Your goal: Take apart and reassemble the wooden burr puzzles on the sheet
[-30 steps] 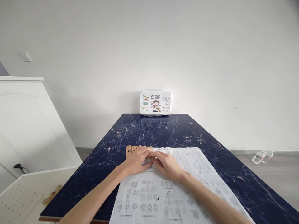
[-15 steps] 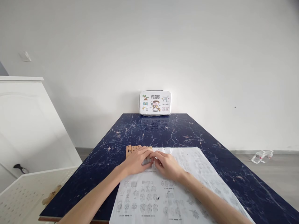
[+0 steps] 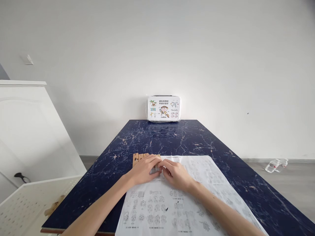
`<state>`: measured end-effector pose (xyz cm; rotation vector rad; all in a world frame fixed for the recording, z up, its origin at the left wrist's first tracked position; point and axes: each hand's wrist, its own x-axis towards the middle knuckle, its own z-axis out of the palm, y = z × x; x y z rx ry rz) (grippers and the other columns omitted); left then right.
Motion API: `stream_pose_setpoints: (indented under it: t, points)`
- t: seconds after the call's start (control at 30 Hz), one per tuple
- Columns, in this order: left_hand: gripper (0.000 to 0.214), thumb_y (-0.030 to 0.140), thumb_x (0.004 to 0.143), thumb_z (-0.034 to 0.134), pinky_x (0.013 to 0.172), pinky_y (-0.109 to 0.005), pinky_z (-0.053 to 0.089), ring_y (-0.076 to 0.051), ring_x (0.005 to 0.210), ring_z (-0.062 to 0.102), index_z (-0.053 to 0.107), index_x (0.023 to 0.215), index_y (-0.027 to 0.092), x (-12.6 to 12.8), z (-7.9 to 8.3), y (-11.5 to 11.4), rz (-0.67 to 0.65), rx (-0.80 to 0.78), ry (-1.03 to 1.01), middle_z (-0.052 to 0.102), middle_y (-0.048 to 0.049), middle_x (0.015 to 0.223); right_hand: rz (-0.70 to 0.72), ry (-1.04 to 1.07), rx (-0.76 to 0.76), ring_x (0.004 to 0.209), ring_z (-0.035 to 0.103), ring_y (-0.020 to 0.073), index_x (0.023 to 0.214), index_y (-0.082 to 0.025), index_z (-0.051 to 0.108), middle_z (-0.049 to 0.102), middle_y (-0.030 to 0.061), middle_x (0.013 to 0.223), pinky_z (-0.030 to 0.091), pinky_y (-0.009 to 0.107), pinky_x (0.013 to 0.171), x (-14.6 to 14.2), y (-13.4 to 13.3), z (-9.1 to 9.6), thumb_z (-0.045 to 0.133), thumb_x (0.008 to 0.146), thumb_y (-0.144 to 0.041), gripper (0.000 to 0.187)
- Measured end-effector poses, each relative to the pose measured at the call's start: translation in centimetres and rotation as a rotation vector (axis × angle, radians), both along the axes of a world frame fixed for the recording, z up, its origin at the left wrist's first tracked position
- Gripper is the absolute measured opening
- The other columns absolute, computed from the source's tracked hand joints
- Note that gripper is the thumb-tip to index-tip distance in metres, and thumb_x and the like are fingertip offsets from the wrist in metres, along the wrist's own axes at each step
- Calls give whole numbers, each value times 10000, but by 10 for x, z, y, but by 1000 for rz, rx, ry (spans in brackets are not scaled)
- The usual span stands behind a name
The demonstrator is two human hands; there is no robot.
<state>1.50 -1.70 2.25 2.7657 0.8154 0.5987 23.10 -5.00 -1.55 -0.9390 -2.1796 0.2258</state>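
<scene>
My left hand (image 3: 144, 169) and my right hand (image 3: 176, 173) meet over the near middle of a dark blue marbled table (image 3: 137, 137). Both have their fingers curled together around a small wooden piece (image 3: 155, 169) that shows only as a sliver between them. Just behind my left hand lie several light wooden blocks (image 3: 140, 157) in a row. Under my hands and forearms lies a large white printed sheet (image 3: 177, 200) full of small diagrams.
A white box with cartoon travel pictures (image 3: 163, 108) stands at the table's far edge against the wall. A white cabinet (image 3: 27, 127) and a perforated white panel (image 3: 27, 203) are at the left. A plastic bottle (image 3: 275, 165) lies on the floor at the right.
</scene>
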Motion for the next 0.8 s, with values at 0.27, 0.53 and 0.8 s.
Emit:
stream_pose_setpoints:
  t: [0.27, 0.53, 0.8]
  points:
    - [279, 299, 978, 591, 1049, -429, 515, -267, 1225, 630, 608, 1256, 292, 0, 0, -1, 3, -10, -3, 690, -56, 1266, 8, 15, 3, 639, 576, 135, 1022, -240, 606, 690, 21, 934, 368, 252, 558, -1, -2, 1, 450, 906, -55, 269]
    - [264, 302, 980, 595, 1063, -441, 508, -265, 1233, 621, 614, 1242, 298, 0, 1, -1, -2, -3, -10, 687, -47, 1267, 5, 8, -4, 655, 574, 136, 1006, -246, 610, 685, 14, 940, 372, 254, 581, -1, -1, 0, 462, 892, -37, 280]
    - [249, 312, 986, 603, 1066, -440, 496, -266, 1262, 586, 608, 1234, 292, -1, -2, 0, 15, -5, -10, 662, -58, 1295, 20, 4, -3, 678, 589, 146, 1005, -243, 610, 696, 23, 953, 366, 260, 583, 0, -1, -1, 448, 889, -42, 283]
